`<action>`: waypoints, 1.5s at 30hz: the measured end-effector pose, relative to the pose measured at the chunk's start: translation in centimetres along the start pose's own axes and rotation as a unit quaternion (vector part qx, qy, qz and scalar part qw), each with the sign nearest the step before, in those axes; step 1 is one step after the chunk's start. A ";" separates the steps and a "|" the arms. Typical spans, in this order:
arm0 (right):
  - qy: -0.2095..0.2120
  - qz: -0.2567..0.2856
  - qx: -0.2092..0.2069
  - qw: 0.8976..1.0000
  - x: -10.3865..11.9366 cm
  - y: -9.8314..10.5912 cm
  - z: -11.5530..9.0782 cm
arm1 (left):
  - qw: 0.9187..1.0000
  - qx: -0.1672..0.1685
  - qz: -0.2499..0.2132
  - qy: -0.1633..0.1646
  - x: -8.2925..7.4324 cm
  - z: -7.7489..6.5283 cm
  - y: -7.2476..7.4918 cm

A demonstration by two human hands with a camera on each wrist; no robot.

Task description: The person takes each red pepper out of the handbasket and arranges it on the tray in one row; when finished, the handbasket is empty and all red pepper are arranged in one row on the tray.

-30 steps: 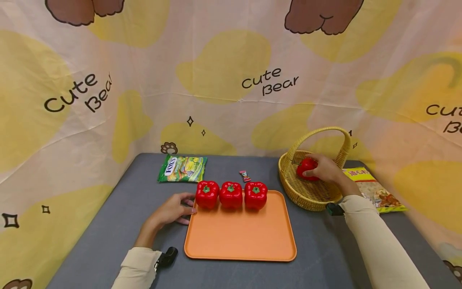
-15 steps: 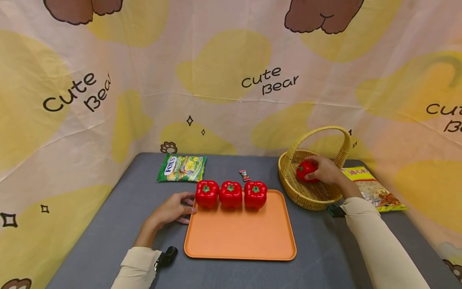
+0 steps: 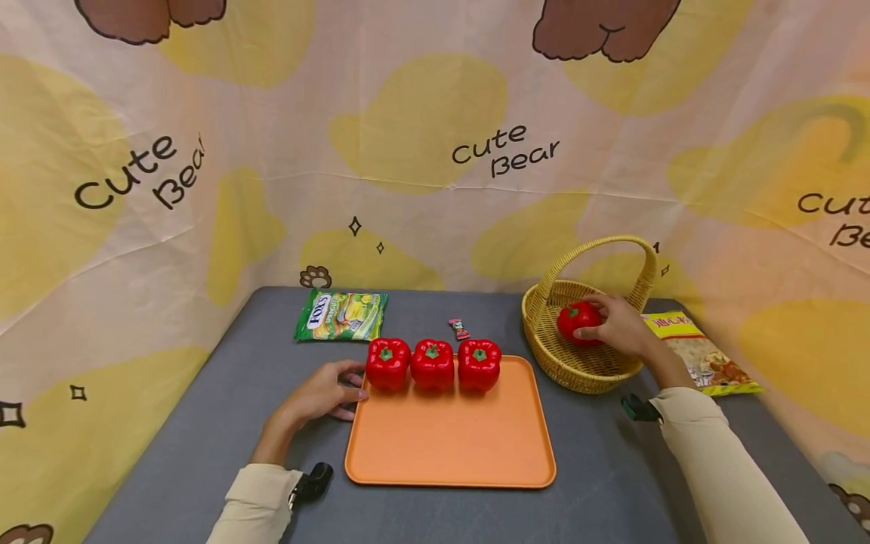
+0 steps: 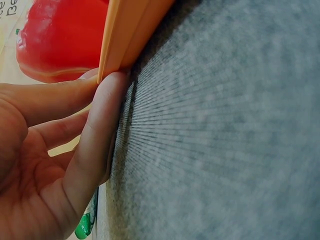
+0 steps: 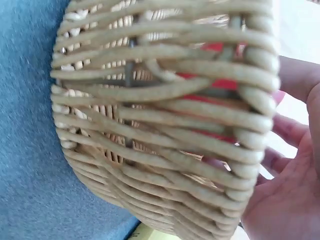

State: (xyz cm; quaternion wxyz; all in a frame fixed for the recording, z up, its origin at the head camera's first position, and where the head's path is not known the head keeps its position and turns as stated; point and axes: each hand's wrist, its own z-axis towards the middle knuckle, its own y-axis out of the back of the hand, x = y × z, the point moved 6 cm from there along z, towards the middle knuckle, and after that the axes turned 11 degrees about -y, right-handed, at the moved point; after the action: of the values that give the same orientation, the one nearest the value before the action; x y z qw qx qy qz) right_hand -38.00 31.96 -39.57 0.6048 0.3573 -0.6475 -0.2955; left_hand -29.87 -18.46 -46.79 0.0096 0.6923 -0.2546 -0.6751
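Three glossy red bell peppers point(image 3: 433, 366) stand in a row along the back of the orange tray point(image 3: 451, 446). My left hand point(image 3: 325, 393) pinches the tray's left rim; in the left wrist view, thumb and a finger point(image 4: 102, 117) meet at that rim, close over the table. At the right, my right hand point(image 3: 621, 326) reaches into a wicker basket point(image 3: 567, 374) and holds another red bell pepper point(image 3: 576, 323), its green stem facing up and left. Through the weave in the right wrist view, red of this pepper shows, and the basket wall hides part of the fingers.
A green FOX'S candy bag point(image 3: 343, 317) lies at the back left. One small wrapped candy point(image 3: 459, 329) is behind the tray. A yellow food packet point(image 3: 703, 355) lies right of the basket, whose tall handle point(image 3: 605, 242) arches over it. Printed cloth point(image 3: 408, 151) walls the table.
In my right hand the pepper has turned inside the basket, bringing its green stem into view, and the right wrist has tilted slightly. My left hand stays at the tray's rim.
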 end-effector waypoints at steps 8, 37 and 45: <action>0.010 0.032 -0.020 0.999 0.4 0.2 -1.7 | 1.000 -0.003 0.005 0.003 0.0 0.0 0.1; 0.052 0.093 -0.050 0.993 4.2 0.5 -8.5 | 1.000 0.001 0.003 -0.002 0.0 0.2 0.1; 0.050 0.091 -0.056 0.993 4.8 -0.1 -9.4 | 1.000 0.005 -0.002 -0.003 0.0 0.2 0.1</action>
State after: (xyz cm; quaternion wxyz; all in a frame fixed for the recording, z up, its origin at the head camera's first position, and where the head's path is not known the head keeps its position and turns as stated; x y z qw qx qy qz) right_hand -28.74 28.38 -36.03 0.6803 0.2767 -0.6282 -0.2568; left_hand -30.07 -18.48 -46.73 0.0040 0.6910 -0.2568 -0.6756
